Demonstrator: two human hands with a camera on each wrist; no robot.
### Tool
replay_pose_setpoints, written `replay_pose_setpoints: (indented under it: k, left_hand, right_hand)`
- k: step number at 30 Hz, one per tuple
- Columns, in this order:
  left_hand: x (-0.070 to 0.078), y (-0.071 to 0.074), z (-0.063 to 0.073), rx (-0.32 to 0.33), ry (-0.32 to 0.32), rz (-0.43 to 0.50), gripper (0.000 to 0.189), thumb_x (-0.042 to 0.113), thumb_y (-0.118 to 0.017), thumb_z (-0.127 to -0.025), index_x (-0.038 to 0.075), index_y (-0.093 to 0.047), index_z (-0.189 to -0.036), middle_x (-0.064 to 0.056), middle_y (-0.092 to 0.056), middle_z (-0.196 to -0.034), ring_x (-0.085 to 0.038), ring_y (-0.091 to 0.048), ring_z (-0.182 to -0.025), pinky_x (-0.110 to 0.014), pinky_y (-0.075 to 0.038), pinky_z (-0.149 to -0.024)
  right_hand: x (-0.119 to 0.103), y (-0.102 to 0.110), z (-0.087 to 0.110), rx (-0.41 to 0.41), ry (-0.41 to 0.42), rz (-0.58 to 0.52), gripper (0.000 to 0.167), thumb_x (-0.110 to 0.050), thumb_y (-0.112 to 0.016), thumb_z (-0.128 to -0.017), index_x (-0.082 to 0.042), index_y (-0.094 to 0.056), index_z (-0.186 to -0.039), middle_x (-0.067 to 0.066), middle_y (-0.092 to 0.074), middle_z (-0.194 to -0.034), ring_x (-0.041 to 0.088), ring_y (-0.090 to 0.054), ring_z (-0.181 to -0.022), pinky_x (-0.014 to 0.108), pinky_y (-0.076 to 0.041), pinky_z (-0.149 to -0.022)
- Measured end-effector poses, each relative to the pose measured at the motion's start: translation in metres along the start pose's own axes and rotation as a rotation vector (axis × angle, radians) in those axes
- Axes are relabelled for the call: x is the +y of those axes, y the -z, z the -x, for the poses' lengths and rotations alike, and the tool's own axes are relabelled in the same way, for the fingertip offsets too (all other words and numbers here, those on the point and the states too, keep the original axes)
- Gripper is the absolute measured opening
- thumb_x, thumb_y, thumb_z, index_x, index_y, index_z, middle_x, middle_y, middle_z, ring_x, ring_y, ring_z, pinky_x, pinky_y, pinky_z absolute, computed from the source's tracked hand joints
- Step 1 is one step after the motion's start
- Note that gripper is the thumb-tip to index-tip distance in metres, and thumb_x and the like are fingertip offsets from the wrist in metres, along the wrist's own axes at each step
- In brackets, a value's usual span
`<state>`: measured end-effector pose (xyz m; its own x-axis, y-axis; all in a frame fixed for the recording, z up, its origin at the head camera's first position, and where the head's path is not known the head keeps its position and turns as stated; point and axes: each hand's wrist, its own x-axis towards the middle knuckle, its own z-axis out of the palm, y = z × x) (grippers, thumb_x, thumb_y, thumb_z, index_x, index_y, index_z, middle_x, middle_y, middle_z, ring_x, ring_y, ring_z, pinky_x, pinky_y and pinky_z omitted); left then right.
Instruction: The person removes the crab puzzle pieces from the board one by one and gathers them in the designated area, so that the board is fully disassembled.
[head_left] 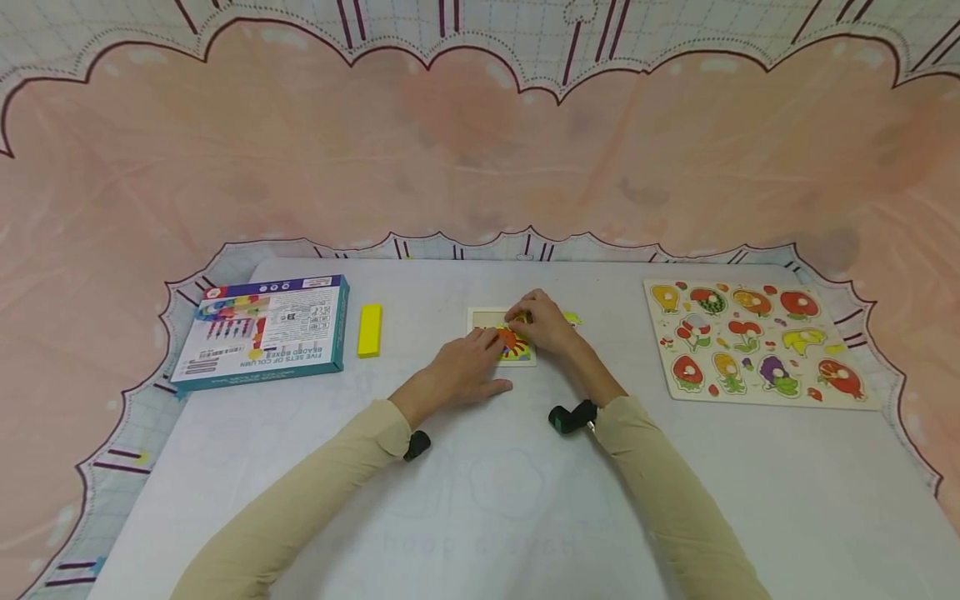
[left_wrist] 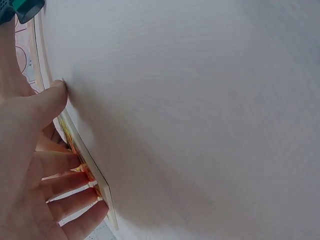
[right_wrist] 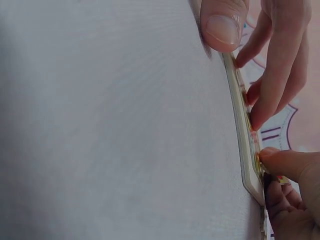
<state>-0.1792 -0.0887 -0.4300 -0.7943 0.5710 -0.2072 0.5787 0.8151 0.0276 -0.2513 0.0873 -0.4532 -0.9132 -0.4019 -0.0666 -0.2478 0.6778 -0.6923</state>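
Observation:
A small jigsaw puzzle in a pale wooden tray [head_left: 469, 317] lies flat on the white table, with orange, yellow and blue picture pieces in it. My left hand [head_left: 459, 373] rests over its left part, fingers extended onto the picture and thumb spread on the tabletop. At the tray's right side, my right hand [head_left: 551, 327] has bent fingers and pinches a small puzzle piece [right_wrist: 283, 179], mostly hidden by the fingers. Its thumb reaches the tray edge in the right wrist view. A yellow-green puzzle piece [head_left: 573, 318] shows just right of this hand.
To the left stand a yellow block [head_left: 369, 331] and a flat box of beads [head_left: 300, 321]. A fruit peg puzzle board [head_left: 720, 333] lies at the right. Black wrist cameras hang by both sleeves. A scalloped, peach-coloured cloth [head_left: 480, 167] rises behind the table.

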Motion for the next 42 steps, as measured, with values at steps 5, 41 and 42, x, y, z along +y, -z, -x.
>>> replay_pose_setpoints:
  k: [5, 41, 42]
  left_hand:
    - [0.000, 0.000, 0.000, -0.007, 0.002, 0.004, 0.078, 0.059, -0.052, -0.092, 0.005, -0.039, -0.148, -0.014, -0.037, -0.154, -0.030, -0.039, -0.142, -0.041, -0.040, -0.113]
    - [0.003, 0.002, 0.003, -0.024, 0.023, 0.059, 0.078, 0.056, -0.054, -0.093, 0.006, -0.035, -0.150, -0.015, -0.035, -0.155, -0.032, -0.036, -0.143, -0.043, -0.037, -0.115]
    - [0.003, 0.002, 0.003, -0.025, 0.022, 0.058, 0.078, 0.056, -0.054, -0.093, 0.006, -0.035, -0.150, -0.015, -0.035, -0.155, -0.032, -0.035, -0.144, -0.043, -0.036, -0.115]
  right_hand:
    - [0.004, -0.001, 0.000, 0.014, 0.004, -0.022, 0.019, -0.016, -0.062, -0.095, -0.006, -0.072, -0.108, 0.013, -0.061, -0.115, 0.024, -0.050, -0.099, 0.032, -0.043, -0.085]
    - [0.087, 0.075, 0.051, 0.080, -0.241, -0.079, 0.034, -0.018, -0.059, -0.097, -0.001, -0.061, -0.127, 0.020, -0.061, -0.118, 0.027, -0.053, -0.101, 0.027, -0.042, -0.081]
    - [0.085, 0.075, 0.051, 0.081, -0.239, -0.078, 0.034, -0.017, -0.059, -0.097, -0.001, -0.061, -0.127, 0.020, -0.062, -0.118, 0.027, -0.053, -0.101, 0.027, -0.042, -0.081]
